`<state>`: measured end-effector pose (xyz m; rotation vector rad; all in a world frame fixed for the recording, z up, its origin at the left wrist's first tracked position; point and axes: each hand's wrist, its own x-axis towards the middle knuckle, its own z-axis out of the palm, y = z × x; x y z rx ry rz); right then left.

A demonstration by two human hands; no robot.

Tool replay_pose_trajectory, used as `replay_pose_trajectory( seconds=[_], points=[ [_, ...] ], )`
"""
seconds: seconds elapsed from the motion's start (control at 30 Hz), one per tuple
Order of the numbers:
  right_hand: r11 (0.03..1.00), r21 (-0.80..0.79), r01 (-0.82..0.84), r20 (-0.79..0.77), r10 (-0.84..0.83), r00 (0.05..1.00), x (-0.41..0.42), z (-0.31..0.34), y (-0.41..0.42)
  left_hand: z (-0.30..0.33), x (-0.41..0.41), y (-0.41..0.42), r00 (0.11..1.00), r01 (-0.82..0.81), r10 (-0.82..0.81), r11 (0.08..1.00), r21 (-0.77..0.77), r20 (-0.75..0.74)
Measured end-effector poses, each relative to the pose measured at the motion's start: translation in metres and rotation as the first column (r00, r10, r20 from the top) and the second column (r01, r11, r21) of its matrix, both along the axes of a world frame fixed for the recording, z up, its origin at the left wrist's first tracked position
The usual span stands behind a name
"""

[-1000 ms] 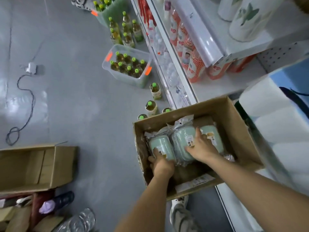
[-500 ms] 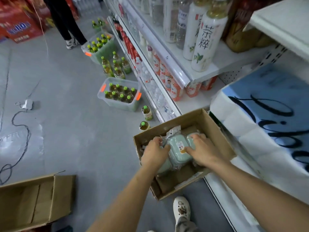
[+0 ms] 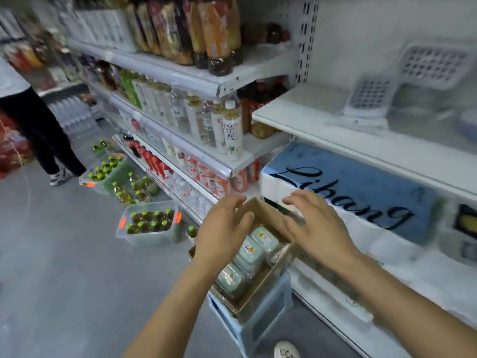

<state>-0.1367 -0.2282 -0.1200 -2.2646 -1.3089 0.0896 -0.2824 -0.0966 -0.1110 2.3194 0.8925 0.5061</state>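
The pale green packs, wrapped in clear film, lie in a row inside an open cardboard box. The box rests on a light blue plastic stool, which stands on the grey floor right against the bottom of the white shelf unit.

Both hands are above the box and hold nothing. The left hand is over the box's left edge with its fingers loosely curved and spread apart. The right hand is over the right wall, palm down, fingers stretched forward and slightly apart. Whether either hand touches the cardboard cannot be told. No finger is on the packs.

Just behind the right hand, a big blue and white pack with dark script lettering lies on a low shelf. To the left of it, on the next shelf up, stands a tall white tea bottle at the end of a row of drinks.

On the floor to the left of the box sits a clear tub of green-capped bottles, with a single bottle just beside it. Further down the aisle there are more such bottles, and a person in dark trousers stands there. A white shoe shows at the bottom edge, near the stool.
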Motion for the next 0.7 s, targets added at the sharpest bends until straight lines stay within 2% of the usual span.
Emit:
replay_pose_trajectory(
  seconds=[0.1,0.37,0.57,0.7],
  points=[
    [0.994,0.077,0.079,0.039,-0.082,0.996,0.0,0.026,-0.036,0.03,0.006,-0.021,0.994,0.086,-0.089,0.995,0.049,0.063],
    [0.948,0.174,0.267,0.08,-0.284,0.956,0.045,0.063,-0.127,0.073,0.071,-0.068,0.923,0.344,-0.342,0.939,0.02,0.177],
    [0.916,0.119,0.384,0.162,-0.399,0.903,0.108,0.08,-0.17,0.082,0.158,-0.082,0.881,0.449,-0.452,0.892,0.053,0.141],
    [0.882,-0.01,0.471,0.288,-0.448,0.846,0.17,0.097,-0.17,0.086,0.236,-0.078,0.912,0.364,-0.382,0.922,0.135,0.15]
  ],
)
